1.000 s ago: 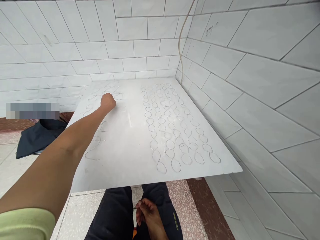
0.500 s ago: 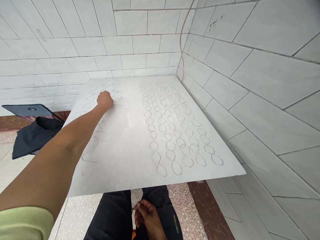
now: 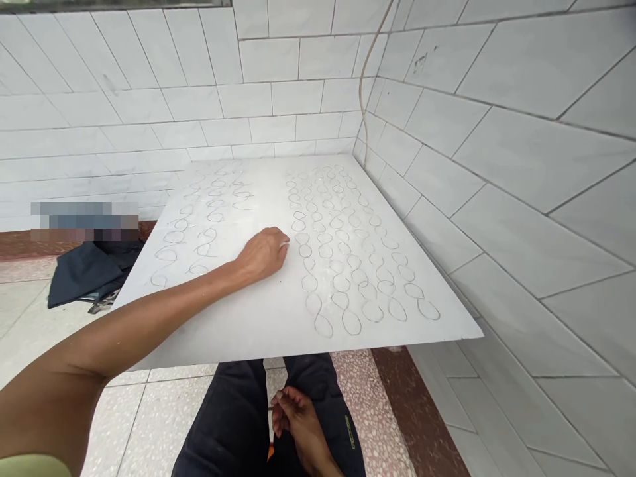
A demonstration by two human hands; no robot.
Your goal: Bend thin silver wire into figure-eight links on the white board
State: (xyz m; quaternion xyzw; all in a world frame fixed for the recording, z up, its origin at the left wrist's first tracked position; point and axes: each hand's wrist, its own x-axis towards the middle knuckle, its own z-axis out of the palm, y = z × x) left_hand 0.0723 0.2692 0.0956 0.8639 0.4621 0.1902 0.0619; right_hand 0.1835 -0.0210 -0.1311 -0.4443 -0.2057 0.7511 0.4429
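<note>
My left hand (image 3: 263,254) is over the middle of the white board (image 3: 248,331), just left of the rows of loops. Its fingers are closed in a pinch, and whatever they hold is hidden or too small to name. On the board's right half lie several rows of thin wire-like figure-eight loops (image 3: 352,322). Open curled wire-like pieces (image 3: 205,247) are spread over the left half. Below the near edge, my right hand (image 3: 301,424) rests by my dark trousers, fingertips curled together; I cannot make out anything between them.
White tiled walls (image 3: 541,146) meet behind and to the right of the board. A thin cable (image 3: 364,73) runs down the corner. Dark cloth (image 3: 84,271) lies on the left, beside a blurred patch. Below is a speckled floor (image 3: 124,424).
My left hand has come nearer and to the right, from the curled pieces at the far left to the board's middle. My right hand stays low. The view has shifted slightly.
</note>
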